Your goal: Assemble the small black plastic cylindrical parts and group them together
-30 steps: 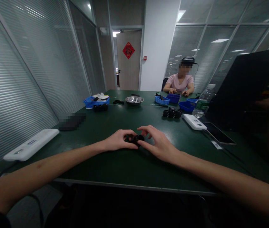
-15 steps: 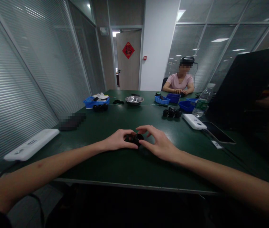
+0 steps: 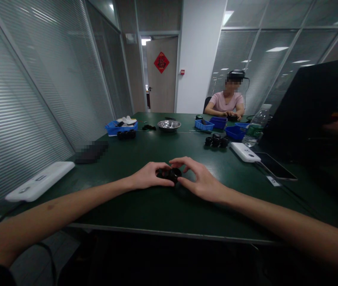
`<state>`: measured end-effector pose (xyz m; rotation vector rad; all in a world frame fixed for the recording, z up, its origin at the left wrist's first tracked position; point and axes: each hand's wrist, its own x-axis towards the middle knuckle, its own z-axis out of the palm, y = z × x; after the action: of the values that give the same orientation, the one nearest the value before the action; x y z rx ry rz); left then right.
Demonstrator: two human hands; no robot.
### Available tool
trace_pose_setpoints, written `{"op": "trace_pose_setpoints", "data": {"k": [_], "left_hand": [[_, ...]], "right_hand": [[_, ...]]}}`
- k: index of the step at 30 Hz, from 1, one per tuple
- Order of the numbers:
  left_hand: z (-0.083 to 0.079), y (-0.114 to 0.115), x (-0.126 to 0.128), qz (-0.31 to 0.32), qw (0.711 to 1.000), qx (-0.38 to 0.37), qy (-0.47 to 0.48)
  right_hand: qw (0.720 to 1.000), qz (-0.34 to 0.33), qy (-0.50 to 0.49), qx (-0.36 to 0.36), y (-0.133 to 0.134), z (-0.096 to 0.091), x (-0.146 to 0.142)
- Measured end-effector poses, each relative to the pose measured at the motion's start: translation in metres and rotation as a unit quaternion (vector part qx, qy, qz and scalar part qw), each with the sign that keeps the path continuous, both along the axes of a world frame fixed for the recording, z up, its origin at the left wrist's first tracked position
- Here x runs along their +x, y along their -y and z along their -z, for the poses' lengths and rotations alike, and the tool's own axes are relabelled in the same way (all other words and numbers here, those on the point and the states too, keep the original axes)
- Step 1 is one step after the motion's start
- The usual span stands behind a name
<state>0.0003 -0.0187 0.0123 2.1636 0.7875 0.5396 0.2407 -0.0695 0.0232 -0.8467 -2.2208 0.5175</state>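
A small black object with a round, shiny end [image 3: 175, 173] is between my two hands, low over the table; its exact kind I cannot make out. My left hand [image 3: 151, 175] curls round its left part, thumb in front and fingers behind, hiding much of it. At the round right end is my right hand [image 3: 197, 178], its thumb against the near side and its curved fingers behind. Similar black round pieces [image 3: 216, 140] stand grouped on the table farther right.
On the green table [image 3: 133, 212] lie white power banks [image 3: 39, 181], [image 3: 244, 152], and a dark phone [image 3: 276, 166]. Behind are a metal bowl [image 3: 169, 126], blue bins [image 3: 121, 128], [image 3: 203, 125], and a water bottle [image 3: 256, 126]. A person [image 3: 228, 101] sits across; a dark panel [image 3: 311, 107] rises right.
My right thumb and the round end of the black object have shifted slightly to the right. My left hand stays in place. Across the table, the other person's hands have moved slightly.
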Motion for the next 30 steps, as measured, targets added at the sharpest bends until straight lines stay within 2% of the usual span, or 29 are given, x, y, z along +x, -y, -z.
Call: {"op": "trace_pose_setpoints", "data": {"k": [6,11,15,17,22,27,30], "left_hand": [[-0.003,0.002,0.0,0.003,1.0,0.01,-0.012],[-0.001,0.001,-0.001,0.0,1.0,0.01,-0.023],[0.001,-0.001,-0.001,-0.005,0.999,0.023,-0.022],[0.001,-0.001,0.0,-0.001,1.0,0.022,-0.019],[0.001,-0.001,-0.001,0.005,1.0,0.02,-0.016],[0.001,-0.002,-0.002,0.011,1.0,0.017,-0.015],[0.001,-0.002,-0.002,0.009,1.0,0.02,-0.015]], "right_hand": [[0.999,0.038,0.014,0.011,-0.001,-0.004,0.0],[0.998,-0.057,0.025,0.009,0.001,-0.015,0.002],[0.998,0.001,0.053,0.028,0.001,-0.017,0.003],[0.997,0.01,0.077,0.024,0.0,-0.017,0.004],[0.994,-0.08,0.073,0.028,0.0,-0.02,0.006],[0.994,0.007,0.098,0.043,0.001,-0.016,0.003],[0.993,-0.005,0.107,0.043,0.0,-0.016,0.003]]}}
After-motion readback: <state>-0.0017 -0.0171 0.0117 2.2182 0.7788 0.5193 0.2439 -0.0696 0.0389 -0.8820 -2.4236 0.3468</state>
